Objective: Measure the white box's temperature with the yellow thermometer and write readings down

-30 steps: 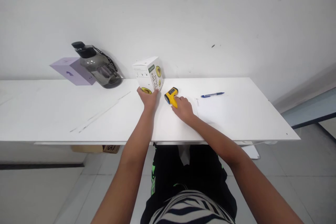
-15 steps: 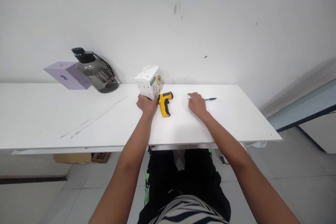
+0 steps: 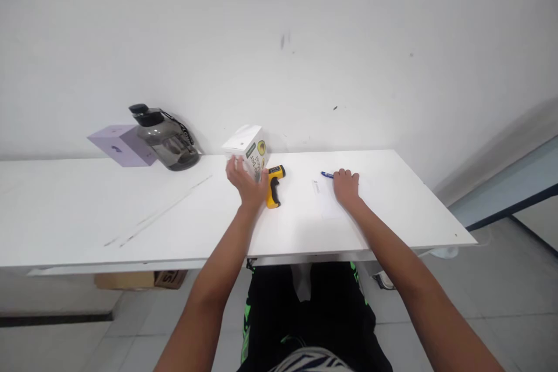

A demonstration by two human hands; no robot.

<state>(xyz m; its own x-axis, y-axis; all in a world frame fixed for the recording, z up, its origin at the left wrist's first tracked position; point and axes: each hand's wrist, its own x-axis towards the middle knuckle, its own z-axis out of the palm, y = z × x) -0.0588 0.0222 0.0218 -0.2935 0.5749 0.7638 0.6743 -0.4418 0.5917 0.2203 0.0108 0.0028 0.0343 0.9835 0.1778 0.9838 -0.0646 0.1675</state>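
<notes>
A white carton with an avocado picture (image 3: 244, 140) stands near the wall. My left hand (image 3: 247, 185) is at its near side, fingers spread across the front and thumb apart at the right edge. Beside the thumb a yellow and black infrared thermometer (image 3: 273, 187) lies on the table, partly covered by that hand. Farther right, my right hand (image 3: 347, 187) is closed over a blue pen (image 3: 326, 174), whose one end sticks out to the left. Below the pen lies a white slip of paper (image 3: 330, 206) with small print, partly under the right hand.
A grey water bottle with a black lid (image 3: 168, 142) leans at the back left against a lilac box (image 3: 120, 145). The white table (image 3: 174, 221) runs along the wall (image 3: 370, 40). A cardboard box (image 3: 126, 281) sits below its front edge.
My right hand has moved right along the pen, uncovering its left end and the paper slip. My left hand's fingers have spread higher across the carton. The camera view has tilted up slightly.
</notes>
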